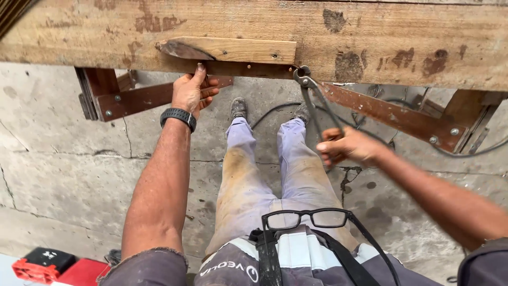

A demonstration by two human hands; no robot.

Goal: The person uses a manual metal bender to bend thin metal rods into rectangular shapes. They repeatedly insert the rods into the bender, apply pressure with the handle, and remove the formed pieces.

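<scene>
A wide, stained wooden table (370, 37) of thick planks is seen from above, its near edge running across the top of the view, with reddish-brown braces (394, 116) bolted beneath it. A pair of steel pincers (313, 98) is held in the right hand (349, 147); the fingers are pressed together around the two long handles, while the rounded head sits at the near edge of the table, just right of its middle, closed on something small there — probably a nail, though it is too small to be made out. The left hand (191, 91), with a dark watch (179, 117) on its wrist, is laid against the underside of the near edge, left of the pincers; its fingers are bent over the dark lower rail, the thumb pointing up towards a short pale wooden block (233, 50) fixed to the table's face. The grip there is a bracing hold rather than a pinch. The pincers are judged to be stiff, fairly heavy and hard, with smooth handles that could slip in a sweaty palm; hold is best taken far down the handles, where leverage is greatest. The planks look rigid and rough. Below, pale work trousers (248, 180) and boots stand on a cracked concrete floor (63, 159), a cable (275, 110) trails across it, spectacles (309, 218) hang at the chest, and a red box (45, 265) lies at the lower left.
</scene>
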